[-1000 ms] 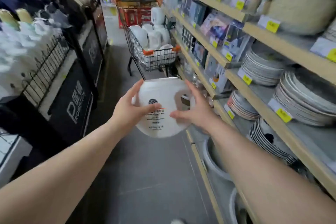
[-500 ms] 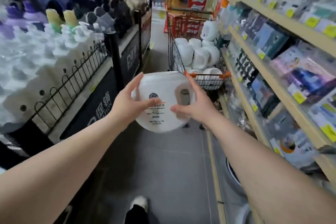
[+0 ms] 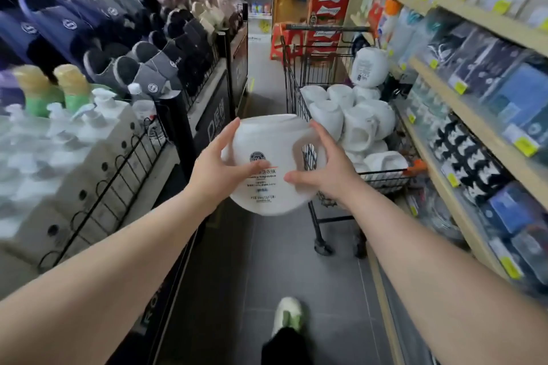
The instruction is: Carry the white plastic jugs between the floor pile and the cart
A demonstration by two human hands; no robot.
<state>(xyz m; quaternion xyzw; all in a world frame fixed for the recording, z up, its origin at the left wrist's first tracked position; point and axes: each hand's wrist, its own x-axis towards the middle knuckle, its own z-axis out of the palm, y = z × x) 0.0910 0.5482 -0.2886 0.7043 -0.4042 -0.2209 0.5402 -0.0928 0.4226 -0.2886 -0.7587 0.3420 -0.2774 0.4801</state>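
Change: the cart (image 3: 385,175) is now nearer, right behind the jug (image 3: 268,166); a shoe (image 3: 287,315) shows below.
Jug: white, upright, label faces near, handle hole at right, held above the aisle floor.
Left hand (image 3: 219,170): fingers spread wide, grips the jug's left side.
Right hand (image 3: 324,170): holds the handle side, thumb on the label.
Cart: filled with the same white jugs.

A white jug (image 3: 272,166) with dark print, white jugs (image 3: 353,118) in a black wire cart (image 3: 296,98), navy slippers (image 3: 62,27).

Slippers (image 3: 124,38) left; shelves (image 3: 474,115) right; cart (image 3: 326,68) ahead.
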